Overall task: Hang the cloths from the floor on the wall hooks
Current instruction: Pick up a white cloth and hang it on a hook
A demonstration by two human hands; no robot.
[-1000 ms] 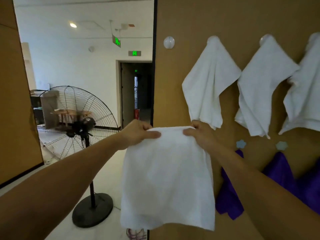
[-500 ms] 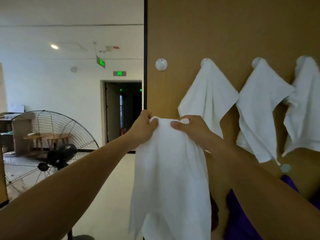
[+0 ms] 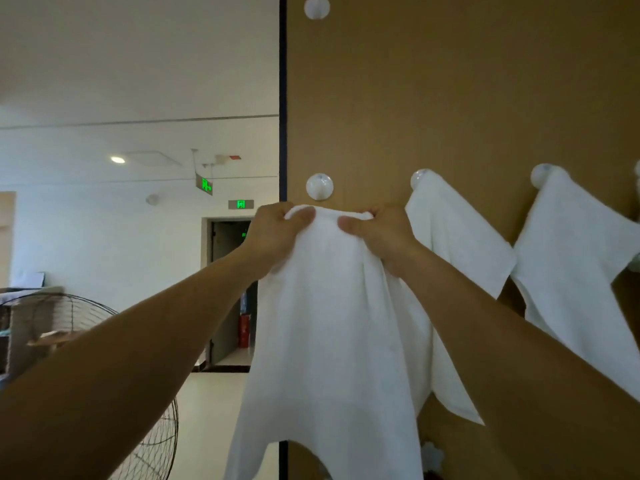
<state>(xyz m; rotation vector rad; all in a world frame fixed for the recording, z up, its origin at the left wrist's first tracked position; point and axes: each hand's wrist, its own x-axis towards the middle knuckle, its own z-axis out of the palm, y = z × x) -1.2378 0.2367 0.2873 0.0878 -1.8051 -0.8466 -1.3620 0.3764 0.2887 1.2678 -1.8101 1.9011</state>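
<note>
Gripping white cloth (image 3: pixel 329 306) just under bare hook (image 3: pixel 319 186), left hand (image 3: pixel 273 237) and right hand (image 3: pixel 381 237) had fingers (image 3: pixel 301 214) clamped on it; bunched edge might have slipped off.

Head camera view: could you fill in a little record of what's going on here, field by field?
Held item: white cloth, top edge bunched
Left hand: grips the cloth's top edge
Right hand: grips the same edge
Free hook: bare, just above the hands
Already hung: near hung cloth and far hung cloth, on hooks to the right
Status: held cloth not yet on a hook
</note>
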